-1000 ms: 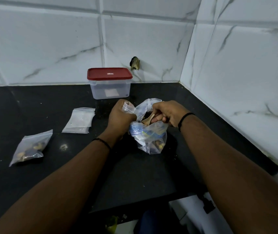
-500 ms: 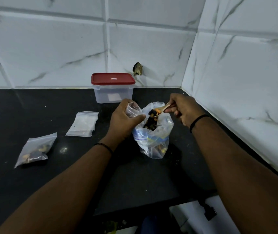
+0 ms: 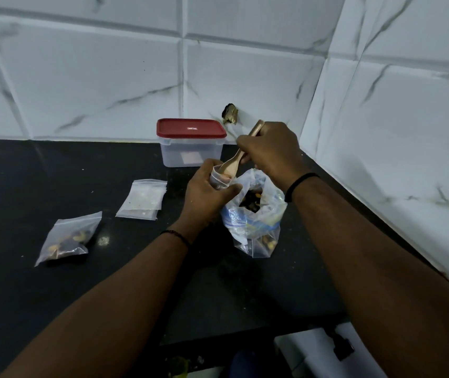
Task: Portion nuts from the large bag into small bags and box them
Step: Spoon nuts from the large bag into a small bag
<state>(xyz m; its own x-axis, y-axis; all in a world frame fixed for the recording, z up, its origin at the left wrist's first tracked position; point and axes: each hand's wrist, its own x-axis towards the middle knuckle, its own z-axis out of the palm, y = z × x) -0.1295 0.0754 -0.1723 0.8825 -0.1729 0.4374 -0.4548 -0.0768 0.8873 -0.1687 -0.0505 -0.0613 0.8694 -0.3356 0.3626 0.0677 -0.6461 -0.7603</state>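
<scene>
The large clear bag (image 3: 256, 227) of mixed nuts stands open on the black counter (image 3: 54, 282). My left hand (image 3: 207, 197) grips a small clear bag (image 3: 217, 178) by its mouth, just left of the large bag. My right hand (image 3: 269, 151) holds a wooden spoon (image 3: 231, 165) by its handle, the bowl tipped down into the small bag's mouth. A filled small bag (image 3: 67, 237) lies at the left. Empty small bags (image 3: 142, 199) lie in a flat stack. The clear box with a red lid (image 3: 192, 141) stands closed at the back wall.
White marble-look tiles close off the back and the right side, forming a corner. A small dark fitting (image 3: 230, 114) sticks out of the back wall behind the box. The counter's front edge runs below my forearms, with a white surface (image 3: 327, 356) beneath at the lower right.
My right hand lifted the loaded spoon out of the large bag and swung it left and up, tipping it into the small bag. My left hand kept its hold on the small bag.
</scene>
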